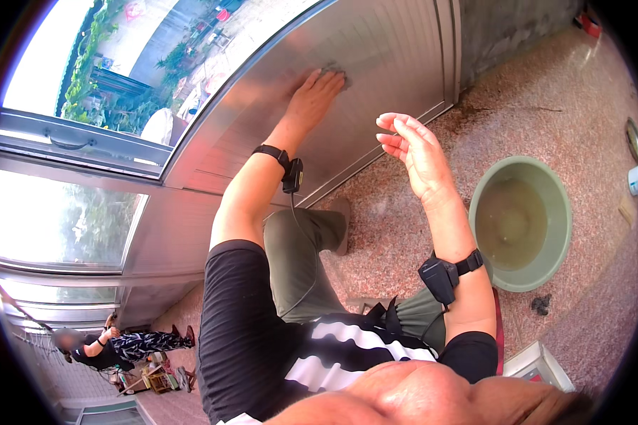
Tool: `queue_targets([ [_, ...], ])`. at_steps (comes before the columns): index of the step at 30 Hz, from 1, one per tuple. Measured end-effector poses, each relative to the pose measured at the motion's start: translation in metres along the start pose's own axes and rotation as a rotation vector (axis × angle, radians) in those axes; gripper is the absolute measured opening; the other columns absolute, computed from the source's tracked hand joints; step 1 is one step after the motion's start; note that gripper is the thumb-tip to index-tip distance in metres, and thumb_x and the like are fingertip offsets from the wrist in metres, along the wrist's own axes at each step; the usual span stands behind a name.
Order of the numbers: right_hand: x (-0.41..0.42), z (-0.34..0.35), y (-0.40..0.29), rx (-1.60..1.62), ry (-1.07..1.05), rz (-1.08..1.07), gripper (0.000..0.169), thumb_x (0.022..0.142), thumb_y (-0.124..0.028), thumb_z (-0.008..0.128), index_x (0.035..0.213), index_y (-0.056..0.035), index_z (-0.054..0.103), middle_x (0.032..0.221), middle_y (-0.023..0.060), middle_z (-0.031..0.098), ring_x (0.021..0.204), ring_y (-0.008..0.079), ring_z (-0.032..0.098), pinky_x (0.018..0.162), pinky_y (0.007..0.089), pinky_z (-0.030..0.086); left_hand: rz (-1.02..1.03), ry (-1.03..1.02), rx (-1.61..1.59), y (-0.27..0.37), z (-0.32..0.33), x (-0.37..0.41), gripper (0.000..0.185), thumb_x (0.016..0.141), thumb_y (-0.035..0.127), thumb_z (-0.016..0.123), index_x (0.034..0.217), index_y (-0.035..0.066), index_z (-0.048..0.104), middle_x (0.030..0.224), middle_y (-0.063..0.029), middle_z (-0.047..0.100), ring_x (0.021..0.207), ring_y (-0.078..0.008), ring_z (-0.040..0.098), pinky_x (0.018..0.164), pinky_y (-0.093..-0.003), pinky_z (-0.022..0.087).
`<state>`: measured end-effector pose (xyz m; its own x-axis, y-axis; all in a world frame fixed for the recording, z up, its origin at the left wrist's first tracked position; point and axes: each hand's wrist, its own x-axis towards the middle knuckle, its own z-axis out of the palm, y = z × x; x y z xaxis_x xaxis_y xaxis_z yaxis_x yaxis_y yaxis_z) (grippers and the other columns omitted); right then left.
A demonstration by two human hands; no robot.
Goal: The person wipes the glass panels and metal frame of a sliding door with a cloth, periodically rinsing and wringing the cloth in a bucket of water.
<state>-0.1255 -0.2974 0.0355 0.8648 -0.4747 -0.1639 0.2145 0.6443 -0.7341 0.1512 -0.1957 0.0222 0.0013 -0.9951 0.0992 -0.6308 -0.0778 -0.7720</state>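
Observation:
My left hand lies flat on a metal wall panel below the window, its fingertips pressing on a small dark grey pad or scrubber, mostly covered by the fingers. Bent in the air over the floor, my right hand has its fingers apart and holds nothing. A green plastic basin with murky brownish water stands on the speckled floor, to the right of my right forearm. Near the basin's lower edge lies a dark scrubbing pad or rag.
A window frame with a handle runs above the panel. Another person stands far off at the lower left, beside a wooden rack. A pale box-like object stands at the lower right. The floor looks wet by the wall.

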Motion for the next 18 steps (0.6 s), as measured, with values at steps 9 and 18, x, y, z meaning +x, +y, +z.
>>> queue_targets([
  [9, -0.01, 0.008, 0.006, 0.014, -0.043, 0.004, 0.023, 0.096, -0.024, 0.052, 0.109, -0.0086, 0.063, 0.107, 0.0035, 0.065, 0.092, 0.0127, 0.062, 0.085, 0.0273, 0.048, -0.171, 0.096, 0.049, -0.023, -0.024, 0.019, 0.053, 0.085, 0.012, 0.048, 0.138, 0.014, 0.043, 0.143, 0.0034, 0.04, 0.133, -0.0145, 0.034, 0.115, -0.0391, 0.015],
  [18, -0.004, 0.002, 0.001, -0.003, -0.015, -0.019, 0.023, 0.096, -0.025, 0.053, 0.108, -0.0093, 0.063, 0.106, 0.003, 0.064, 0.09, 0.0115, 0.061, 0.083, 0.0268, 0.047, -0.187, 0.083, 0.021, -0.011, -0.017, 0.059, 0.056, 0.084, 0.012, 0.049, 0.14, 0.01, 0.04, 0.146, -0.0002, 0.037, 0.134, -0.0171, 0.033, 0.113, -0.0382, 0.02],
])
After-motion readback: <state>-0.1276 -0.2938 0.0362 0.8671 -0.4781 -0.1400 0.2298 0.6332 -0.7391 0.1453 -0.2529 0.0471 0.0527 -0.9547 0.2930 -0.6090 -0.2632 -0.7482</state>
